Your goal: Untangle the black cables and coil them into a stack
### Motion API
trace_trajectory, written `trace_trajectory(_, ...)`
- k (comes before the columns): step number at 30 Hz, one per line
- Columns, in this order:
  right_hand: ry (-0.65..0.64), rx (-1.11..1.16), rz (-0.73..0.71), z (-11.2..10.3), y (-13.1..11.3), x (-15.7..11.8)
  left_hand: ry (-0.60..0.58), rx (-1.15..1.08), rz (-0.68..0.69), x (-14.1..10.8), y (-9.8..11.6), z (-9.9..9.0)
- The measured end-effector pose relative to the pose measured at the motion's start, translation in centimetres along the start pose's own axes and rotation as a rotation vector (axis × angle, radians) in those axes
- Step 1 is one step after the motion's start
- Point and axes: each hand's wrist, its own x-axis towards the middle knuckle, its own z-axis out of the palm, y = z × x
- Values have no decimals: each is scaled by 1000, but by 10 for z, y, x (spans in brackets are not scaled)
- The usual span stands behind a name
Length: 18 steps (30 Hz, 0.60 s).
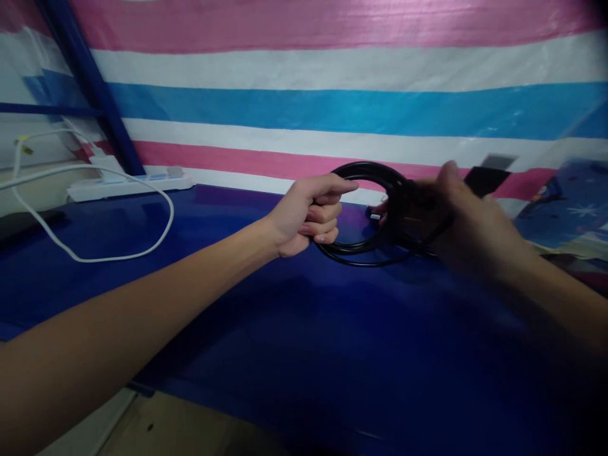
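A black cable [363, 245] is wound into a round coil above the blue surface. My left hand [316, 212] is closed around the coil's left side, its index finger laid along the loop. At the coil's right side is my right hand [468, 221], smeared by motion, thumb up and fingers curled round the bundled strands. Fingertips show through the loop beside a small black connector with a white patch [375, 216]. A flat black piece with a grey end [489, 176] sticks out behind the right hand; its kind is unclear.
The blue tabletop [308, 329] ends at a front edge, with floor below. A white power strip [137, 188] with a plugged-in charger [107, 168] and looping white cable [166, 221] lies at the left. Behind hangs a striped sheet [332, 107] beside a blue metal post [97, 88].
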Motion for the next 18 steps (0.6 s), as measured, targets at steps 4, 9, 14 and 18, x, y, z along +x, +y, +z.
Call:
trace_trajectory(4,-162,62,182,-6,-4,-3,-207,46,-92,-4,6,0)
trace_trajectory(9,-540,-97,210,-9,-4,-10,-298,252,-193,-5,7,0)
trace_trajectory(14,-590,-61,190,7,-9,-18,-258,378,-242,-2,1,0)
trace_trajectory(18,-416,-252,113,12,-11,-25,-202,486,-174,-7,-1,9)
